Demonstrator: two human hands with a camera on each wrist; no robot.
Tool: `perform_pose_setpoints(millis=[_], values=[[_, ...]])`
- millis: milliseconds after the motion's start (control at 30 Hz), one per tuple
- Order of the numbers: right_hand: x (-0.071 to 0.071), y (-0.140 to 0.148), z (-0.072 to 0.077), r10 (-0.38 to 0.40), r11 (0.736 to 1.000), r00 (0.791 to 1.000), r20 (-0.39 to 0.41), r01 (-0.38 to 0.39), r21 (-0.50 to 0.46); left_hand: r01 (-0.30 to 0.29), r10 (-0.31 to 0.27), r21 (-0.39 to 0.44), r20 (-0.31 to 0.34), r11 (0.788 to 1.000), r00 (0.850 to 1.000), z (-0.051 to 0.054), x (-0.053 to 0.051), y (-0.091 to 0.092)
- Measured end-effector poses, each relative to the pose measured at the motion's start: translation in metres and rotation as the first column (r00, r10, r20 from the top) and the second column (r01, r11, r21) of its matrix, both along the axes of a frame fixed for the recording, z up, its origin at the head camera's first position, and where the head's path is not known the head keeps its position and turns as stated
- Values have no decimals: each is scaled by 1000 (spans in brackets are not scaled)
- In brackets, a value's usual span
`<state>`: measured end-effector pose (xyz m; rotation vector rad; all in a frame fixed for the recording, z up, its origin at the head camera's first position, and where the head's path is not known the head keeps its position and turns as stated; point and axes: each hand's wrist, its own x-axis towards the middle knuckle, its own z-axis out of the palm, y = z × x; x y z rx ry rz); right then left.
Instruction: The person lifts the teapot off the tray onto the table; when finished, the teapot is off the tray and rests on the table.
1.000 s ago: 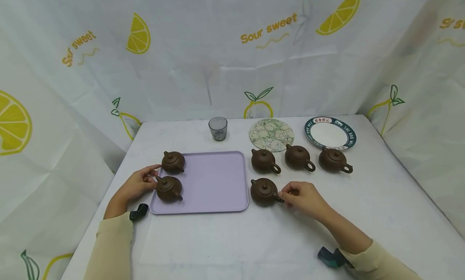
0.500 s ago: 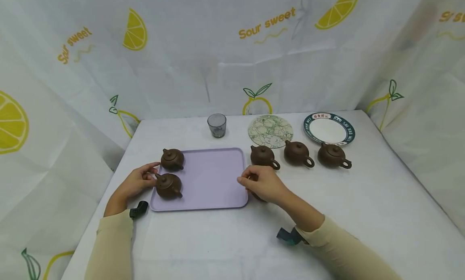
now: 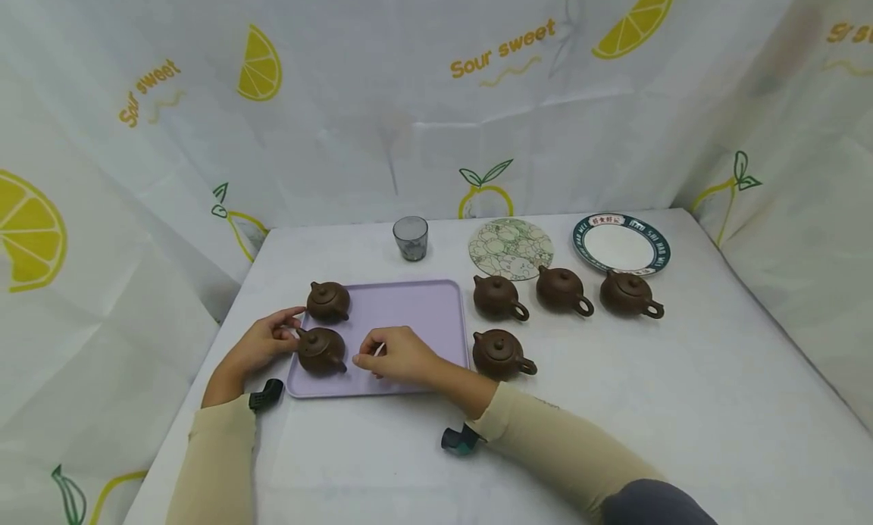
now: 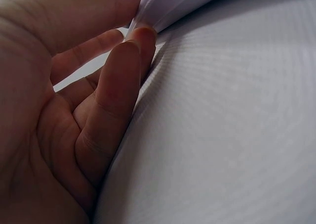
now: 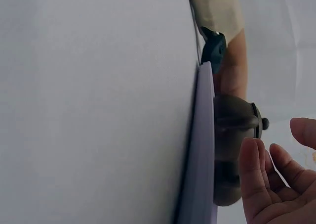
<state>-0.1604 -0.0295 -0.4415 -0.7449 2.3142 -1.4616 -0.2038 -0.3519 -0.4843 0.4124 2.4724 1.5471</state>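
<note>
A lilac tray (image 3: 416,305) lies on the table. On its left part stand a brown teapot (image 3: 328,302) at the back and another brown teapot (image 3: 321,351) in front. My left hand (image 3: 261,347) holds the tray's left edge; in the left wrist view, a finger and thumb (image 4: 121,80) meet at the tray rim (image 4: 173,4). Over the tray's middle hovers my right hand (image 3: 402,356), fingers loosely curled, right of the front teapot and holding nothing. The right wrist view has this hand (image 5: 281,184) apart from the teapots beyond it.
Right of the tray stand a teapot (image 3: 499,354) and, in a row behind, three more: a near-left teapot (image 3: 496,298), a middle teapot (image 3: 561,290) and a right teapot (image 3: 626,293). A glass (image 3: 411,239), round mat (image 3: 510,248) and plate (image 3: 621,245) are at the back.
My right hand has let go of the handle of the teapot right of the tray and moved left over the tray. My left hand stays at the tray's edge. The teapots have not moved.
</note>
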Motion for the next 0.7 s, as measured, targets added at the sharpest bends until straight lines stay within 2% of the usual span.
perform_pose_setpoints(millis=[133, 333, 567, 700], values=[[1, -22, -6, 12, 1000, 1000, 9, -12, 7, -6, 6, -22, -3, 1000, 1000, 0, 0, 0], [2, -44, -10, -6, 997, 1000, -1, 6, 82, -13, 13, -27, 8, 1000, 1000, 0, 0, -1], [0, -49, -13, -35, 992, 995, -91, 46, 117, 2, -2, -17, 5, 1000, 1000, 1, 1, -2], [2, -47, -13, -54, 992, 994, -99, 65, 106, -1, 1, -12, 10, 1000, 1000, 1, 2, -1]])
